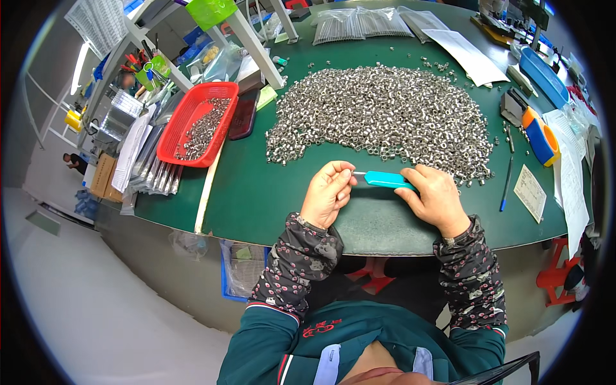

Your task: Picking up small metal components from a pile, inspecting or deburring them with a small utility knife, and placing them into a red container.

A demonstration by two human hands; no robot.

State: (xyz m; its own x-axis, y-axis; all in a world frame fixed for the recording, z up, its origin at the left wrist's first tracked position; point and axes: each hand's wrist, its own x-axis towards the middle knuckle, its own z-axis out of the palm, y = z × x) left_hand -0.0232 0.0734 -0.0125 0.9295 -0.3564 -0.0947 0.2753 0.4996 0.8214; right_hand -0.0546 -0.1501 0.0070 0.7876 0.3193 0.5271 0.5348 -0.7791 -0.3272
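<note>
My right hand [437, 197] is closed round the teal handle of a hand tool [384, 179], held level over the near part of the green table. Its thin metal shaft points left and meets the fingertips of my left hand [327, 194]. Thumb and forefinger of that hand are pinched together at the shaft's tip; whatever they hold is too small and covered to make out. Just beyond both hands spreads a big heap of small silvery metal rings [385, 115].
At left, a red plastic basket [164, 153] holds more metal rings, beside a dark phone [244, 115]. Bagged rods [362, 25] and white paper [468, 56] lie at the back. On the right are a tape dispenser [541, 136], a pen [506, 186] and a paper card [530, 192].
</note>
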